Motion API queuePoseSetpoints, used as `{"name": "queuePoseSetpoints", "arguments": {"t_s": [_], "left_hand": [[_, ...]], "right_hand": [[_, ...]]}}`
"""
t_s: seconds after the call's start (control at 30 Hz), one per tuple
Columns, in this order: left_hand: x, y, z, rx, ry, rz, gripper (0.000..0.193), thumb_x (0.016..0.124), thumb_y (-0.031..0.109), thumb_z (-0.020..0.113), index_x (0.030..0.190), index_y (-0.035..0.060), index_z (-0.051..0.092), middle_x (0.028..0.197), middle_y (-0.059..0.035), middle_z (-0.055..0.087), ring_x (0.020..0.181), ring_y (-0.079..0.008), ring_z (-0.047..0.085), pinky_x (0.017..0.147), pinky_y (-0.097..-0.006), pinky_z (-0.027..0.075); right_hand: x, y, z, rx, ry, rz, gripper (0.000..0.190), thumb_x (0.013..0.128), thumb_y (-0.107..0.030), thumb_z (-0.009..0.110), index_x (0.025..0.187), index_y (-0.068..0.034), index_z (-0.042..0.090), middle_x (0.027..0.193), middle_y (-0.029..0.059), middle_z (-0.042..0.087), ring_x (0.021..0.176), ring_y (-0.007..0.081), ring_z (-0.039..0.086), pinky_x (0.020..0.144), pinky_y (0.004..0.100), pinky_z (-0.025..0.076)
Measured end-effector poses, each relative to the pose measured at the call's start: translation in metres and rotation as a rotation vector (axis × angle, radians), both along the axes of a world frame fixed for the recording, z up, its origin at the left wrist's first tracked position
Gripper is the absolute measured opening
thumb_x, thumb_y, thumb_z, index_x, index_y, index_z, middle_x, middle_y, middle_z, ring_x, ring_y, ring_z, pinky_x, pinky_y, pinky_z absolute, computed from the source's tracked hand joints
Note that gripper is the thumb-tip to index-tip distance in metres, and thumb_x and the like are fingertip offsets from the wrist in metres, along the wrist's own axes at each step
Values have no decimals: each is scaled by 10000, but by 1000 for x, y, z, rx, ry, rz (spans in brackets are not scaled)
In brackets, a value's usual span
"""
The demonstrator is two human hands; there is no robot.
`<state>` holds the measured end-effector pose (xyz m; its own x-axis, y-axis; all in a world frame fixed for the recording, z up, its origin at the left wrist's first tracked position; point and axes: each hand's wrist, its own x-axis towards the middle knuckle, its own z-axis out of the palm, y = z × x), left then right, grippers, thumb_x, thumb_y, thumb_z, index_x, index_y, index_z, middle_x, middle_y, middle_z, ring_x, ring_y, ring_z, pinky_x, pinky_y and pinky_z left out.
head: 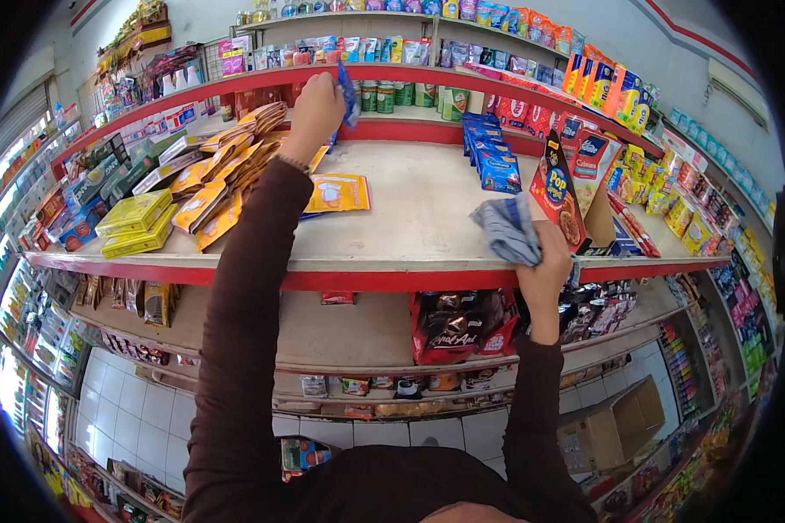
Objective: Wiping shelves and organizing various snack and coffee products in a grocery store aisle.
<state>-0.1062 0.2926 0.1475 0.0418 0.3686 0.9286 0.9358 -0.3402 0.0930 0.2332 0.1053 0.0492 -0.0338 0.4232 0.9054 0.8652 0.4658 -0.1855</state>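
My left hand (pixel 317 111) is raised over the back of the shelf board (pixel 392 229), its fingers closed on a blue packet (pixel 348 98) held edge-on. Below its wrist lie a flat yellow sachet (pixel 340 193) and a heap of yellow-brown sachets (pixel 226 170). Near the front edge, my right hand (pixel 549 261) grips a bunched blue-grey cloth (pixel 509 229). Behind that cloth, a row of blue packets (pixel 494 153) runs toward the back. A red cardboard display box (pixel 559 196) stands close beside my right hand.
Yellow boxes (pixel 137 222) are stacked at the left. The board's red front lip (pixel 399 280) juts over a lower shelf with red and black coffee bags (pixel 461 327). An open cardboard carton (pixel 611 425) sits on the tiled floor. Green cans (pixel 384 97) stand behind the board.
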Motion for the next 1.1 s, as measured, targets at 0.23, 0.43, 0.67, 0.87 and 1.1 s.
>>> {"name": "queuePoseSetpoints", "arguments": {"t_s": [0.23, 0.43, 0.67, 0.87, 1.1], "left_hand": [[36, -195, -70, -239, -531, -655, 194, 938, 138, 484, 828, 7, 392, 648, -54, 402, 592, -118, 382, 536, -289, 360], [46, -290, -174, -442, -1243, -1212, 87, 941, 55, 446, 982, 69, 371, 887, -3, 417, 809, -61, 416, 682, -189, 377], [32, -319, -244, -615, -1527, -1344, 541, 946, 99, 404, 1430, 96, 162, 1393, -103, 344, 1241, -195, 409, 997, -318, 378], [16, -335, -247, -493, -1607, -1237, 457, 956, 142, 437, 1380, 97, 272, 1307, -92, 444, 1168, -205, 484, 949, -340, 434], [-21, -331, -255, -398, -1805, -1176, 326, 973, 221, 437, 1263, 81, 387, 1224, -78, 503, 1092, -179, 527, 950, -338, 426]], "right_hand": [[-52, -35, -66, 383, 690, 15, 269, 927, -148, 513, 1069, 79, 545, 1122, 121, 563, 1043, 180, 527, 907, 283, 433], [-163, -85, -90, 61, -13, 693, 495, 898, -333, 492, 1197, 61, 479, 1371, 167, 411, 1294, 311, 367, 1001, 425, 348], [-208, -104, -125, -144, 234, 679, 569, 785, -341, 620, 1245, -25, 508, 1395, 191, 379, 1332, 426, 249, 1047, 529, 222], [-219, -114, -133, -364, 234, 884, 534, 674, -105, 642, 1182, 18, 528, 1335, 175, 447, 1284, 423, 328, 1028, 474, 292], [-181, -118, -174, -755, 224, 917, 539, 550, 25, 590, 1081, 100, 539, 1119, 209, 574, 1094, 389, 530, 933, 369, 411]]}}
